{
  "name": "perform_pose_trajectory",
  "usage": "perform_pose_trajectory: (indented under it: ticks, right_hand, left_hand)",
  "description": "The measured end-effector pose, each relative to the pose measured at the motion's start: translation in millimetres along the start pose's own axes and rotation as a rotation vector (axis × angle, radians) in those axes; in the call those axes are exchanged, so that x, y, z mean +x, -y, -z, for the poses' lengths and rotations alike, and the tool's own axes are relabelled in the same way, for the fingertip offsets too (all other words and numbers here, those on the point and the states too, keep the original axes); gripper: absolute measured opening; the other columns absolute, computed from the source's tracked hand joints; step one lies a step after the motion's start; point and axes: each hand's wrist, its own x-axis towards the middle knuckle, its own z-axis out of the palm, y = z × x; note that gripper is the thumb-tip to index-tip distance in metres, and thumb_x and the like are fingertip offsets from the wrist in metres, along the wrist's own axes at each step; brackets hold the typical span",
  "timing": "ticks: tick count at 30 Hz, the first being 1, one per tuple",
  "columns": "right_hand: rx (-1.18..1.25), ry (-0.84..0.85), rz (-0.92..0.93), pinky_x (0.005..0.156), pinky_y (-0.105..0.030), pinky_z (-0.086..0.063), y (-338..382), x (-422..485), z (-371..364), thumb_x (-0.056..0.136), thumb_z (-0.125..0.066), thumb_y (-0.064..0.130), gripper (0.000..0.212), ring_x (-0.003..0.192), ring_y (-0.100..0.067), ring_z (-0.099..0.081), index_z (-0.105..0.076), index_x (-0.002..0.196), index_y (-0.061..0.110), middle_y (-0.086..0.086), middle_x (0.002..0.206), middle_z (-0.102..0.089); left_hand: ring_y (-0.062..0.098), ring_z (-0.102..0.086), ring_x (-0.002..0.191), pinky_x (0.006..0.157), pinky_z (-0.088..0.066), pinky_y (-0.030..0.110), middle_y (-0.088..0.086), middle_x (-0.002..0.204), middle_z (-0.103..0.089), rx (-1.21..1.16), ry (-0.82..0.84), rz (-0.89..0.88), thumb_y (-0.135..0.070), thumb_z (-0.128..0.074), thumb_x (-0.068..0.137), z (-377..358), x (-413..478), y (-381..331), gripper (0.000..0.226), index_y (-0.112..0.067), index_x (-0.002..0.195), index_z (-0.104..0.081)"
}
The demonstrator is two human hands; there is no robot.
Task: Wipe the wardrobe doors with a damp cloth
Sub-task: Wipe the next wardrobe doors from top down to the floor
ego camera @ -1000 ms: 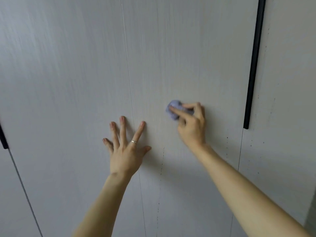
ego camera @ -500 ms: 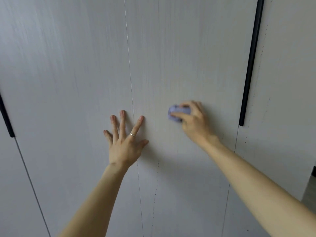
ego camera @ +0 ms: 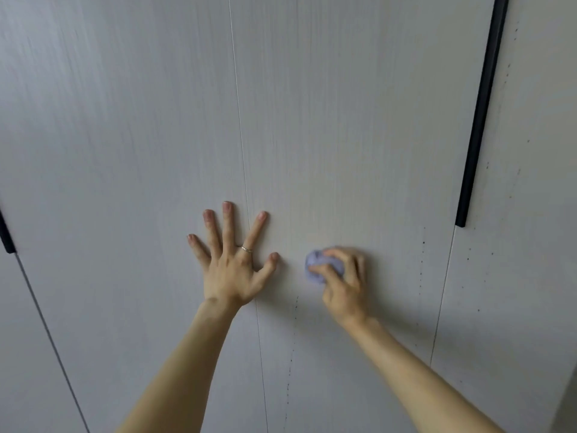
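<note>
Nearest to you: your bare left forearm [ego camera: 187, 364] and bare right forearm [ego camera: 421, 370] rise from the bottom edge toward the wardrobe.
Left-hand grip: your left-hand grip [ego camera: 229, 270] lies flat on the pale grey wood-grain wardrobe doors [ego camera: 343, 135], fingers straight and spread apart, holding nothing. It straddles the thin vertical seam [ego camera: 242, 151] between two panels, with the thumb and the finger next to it right of the seam.
Ring: a thin gold-coloured ring [ego camera: 246, 249] sits on the finger next to that thumb.
Right-hand grip: your right-hand grip [ego camera: 343, 285] is clamped on the small crumpled lilac cloth [ego camera: 318, 267], fingers curled over it. The hand is blurred, so finer finger detail cannot be told.
Cloth position: the lilac wad is against the panel right of the seam, near your left thumb but apart from it, and lower than the bottom end of the long black bar handle [ego camera: 480, 110].
Marks: small dark specks [ego camera: 421, 270] dot the panel right of the cloth, and a faint dotted vertical trail [ego camera: 292, 354] runs down below and left of it.
Far edges: the long handle stands along the right side of the cloth's panel. A second short black handle end [ego camera: 6, 235] shows at the left border.
</note>
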Motion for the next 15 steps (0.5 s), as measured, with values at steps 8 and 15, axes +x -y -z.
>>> perform_pose_trajectory:
  ticks: [8, 15]
  right_hand:
    - [-0.155, 0.294, 0.523, 0.073, -0.031, -0.049, -13.8, -9.4, 26.3, 0.098, -0.052, 0.022, 0.023, 0.097, -0.023, -0.053, -0.074, 0.096, 0.027, 0.000, 0.108, -0.068]
    - [-0.217, -0.129, 0.108, 0.076, -0.030, -0.048, -48.7, 148.5, 113.0, 0.082, -0.058, 0.009, 0.023, 0.090, -0.029, -0.061, -0.079, 0.084, 0.019, -0.003, 0.103, -0.071]
  left_hand:
    - [0.031, 0.034, 0.147, 0.112, 0.012, 0.070, -0.002, 0.162, 0.033, -0.014, 0.033, 0.005, -0.078, -0.029, 0.086, 0.4, -2.1, 4.8, 0.080, -0.056, 0.152, 0.009]
    - [0.030, 0.032, 0.148, 0.114, 0.014, 0.067, 0.000, 0.165, 0.026, -0.106, -0.005, 0.032, -0.073, -0.035, 0.085, 9.3, -3.4, -11.6, 0.081, -0.049, 0.157, -0.006]
